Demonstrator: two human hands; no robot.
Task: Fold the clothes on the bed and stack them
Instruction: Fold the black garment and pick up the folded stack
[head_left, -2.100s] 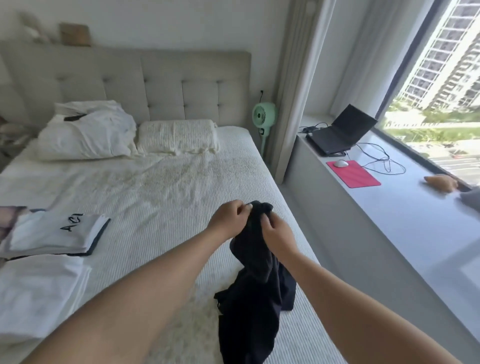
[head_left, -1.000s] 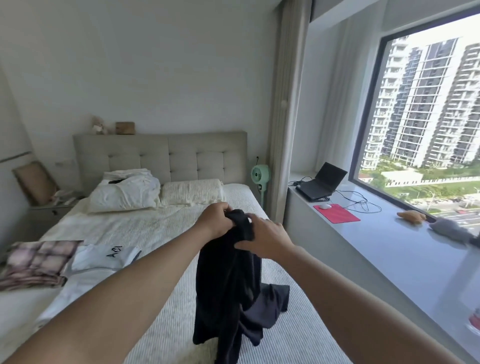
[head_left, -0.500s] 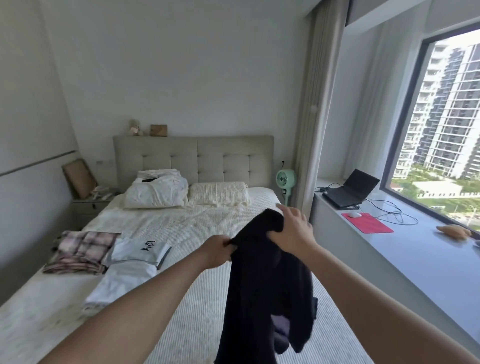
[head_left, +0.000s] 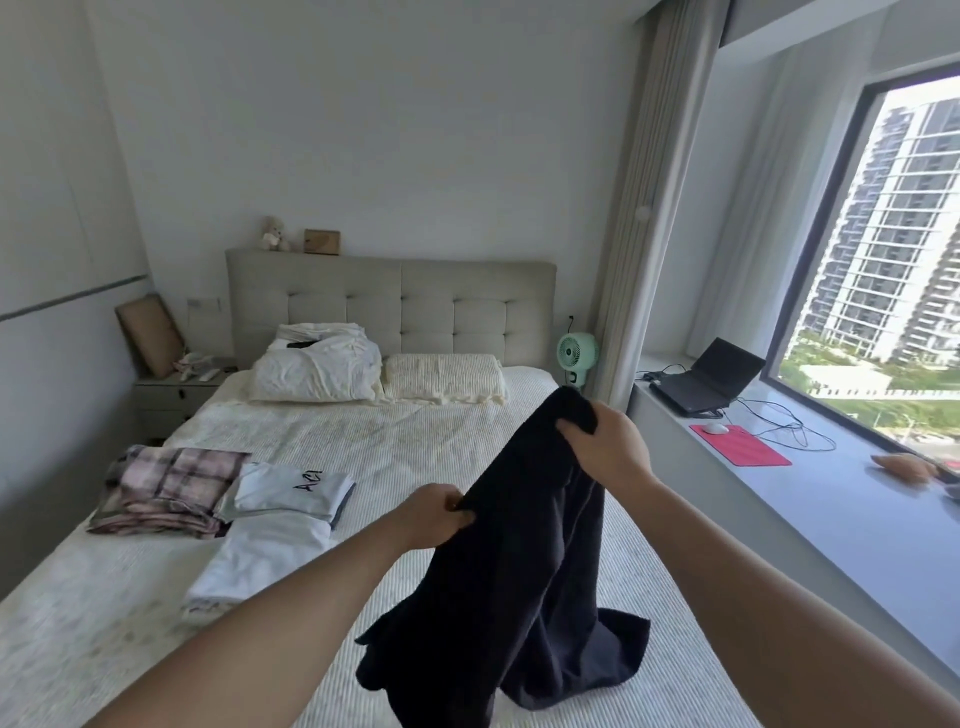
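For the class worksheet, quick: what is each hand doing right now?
Left hand: closed, pinching the upper edge of the black garment.
Right hand: closed, gripping the garment's top, raised higher.

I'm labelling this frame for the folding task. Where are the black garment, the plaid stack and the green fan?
black garment (head_left: 524, 545), head view, on the middle of the hanging cloth.
plaid stack (head_left: 166, 480), head view, on its top fold.
green fan (head_left: 575, 354), head view, on the round grille.
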